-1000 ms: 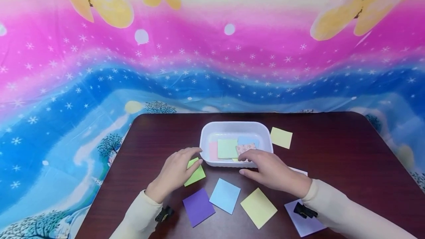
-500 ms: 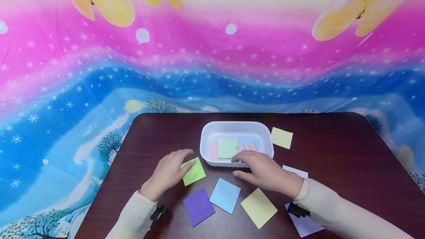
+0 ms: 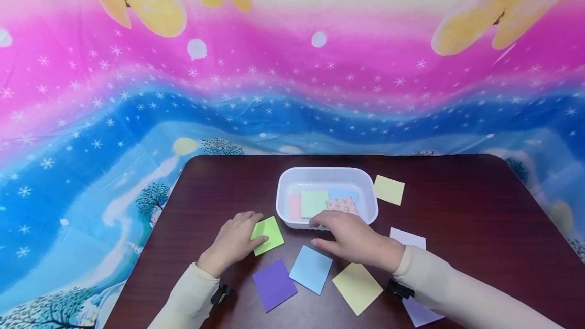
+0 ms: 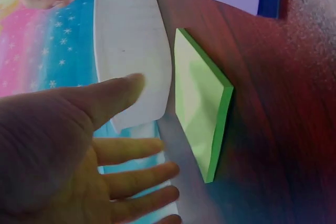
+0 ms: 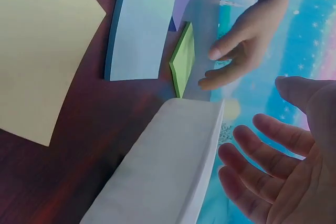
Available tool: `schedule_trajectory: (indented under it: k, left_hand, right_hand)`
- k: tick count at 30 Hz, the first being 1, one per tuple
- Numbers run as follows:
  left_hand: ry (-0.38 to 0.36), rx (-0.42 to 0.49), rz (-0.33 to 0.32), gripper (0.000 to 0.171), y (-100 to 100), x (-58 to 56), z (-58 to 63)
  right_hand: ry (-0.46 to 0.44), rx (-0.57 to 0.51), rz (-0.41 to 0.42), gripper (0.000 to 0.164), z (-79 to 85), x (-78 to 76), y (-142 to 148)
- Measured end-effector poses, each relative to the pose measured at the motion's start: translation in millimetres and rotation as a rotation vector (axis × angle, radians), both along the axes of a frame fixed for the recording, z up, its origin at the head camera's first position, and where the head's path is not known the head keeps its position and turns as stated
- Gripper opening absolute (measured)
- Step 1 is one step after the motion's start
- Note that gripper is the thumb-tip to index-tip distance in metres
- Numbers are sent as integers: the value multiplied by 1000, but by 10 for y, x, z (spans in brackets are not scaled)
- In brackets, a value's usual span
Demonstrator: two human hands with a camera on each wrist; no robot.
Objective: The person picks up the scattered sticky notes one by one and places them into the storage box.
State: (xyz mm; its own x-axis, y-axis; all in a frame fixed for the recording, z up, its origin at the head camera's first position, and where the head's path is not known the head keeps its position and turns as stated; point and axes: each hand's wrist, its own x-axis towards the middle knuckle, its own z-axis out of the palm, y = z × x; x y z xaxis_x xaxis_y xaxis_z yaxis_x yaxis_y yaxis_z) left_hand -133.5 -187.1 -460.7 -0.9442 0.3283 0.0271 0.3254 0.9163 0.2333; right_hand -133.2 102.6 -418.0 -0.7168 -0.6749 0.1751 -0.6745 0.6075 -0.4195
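Green pad (image 3: 275, 232) | left hand (image 3: 231, 243) near | right hand (image 3: 358, 238) near white tray (image 3: 326, 178) | all fingers (image 4: 144, 178) relaxed

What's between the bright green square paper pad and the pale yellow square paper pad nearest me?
The light blue square paper pad lies between the bright green pad and that yellow pad in the head and right wrist views.

Dark table (image 3: 228, 184), white tub (image 3: 320, 177), coloured square pads (image 3: 312, 270)
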Motion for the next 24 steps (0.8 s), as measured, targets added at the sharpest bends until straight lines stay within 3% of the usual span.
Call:
schedule_trajectory:
  k: [6, 17, 24]
  left_hand:
    - [-70, -77, 13, 72, 25, 15, -44]
    - [-12, -91, -2, 73, 55, 10, -108]
    - [-5, -113, 44, 68, 49, -11, -111]
  right_hand:
    - [7, 29, 41, 35, -47, 2, -83]
    - [-3, 59, 61, 36, -72, 6, -191]
    - [-16, 57, 70, 36, -87, 3, -218]
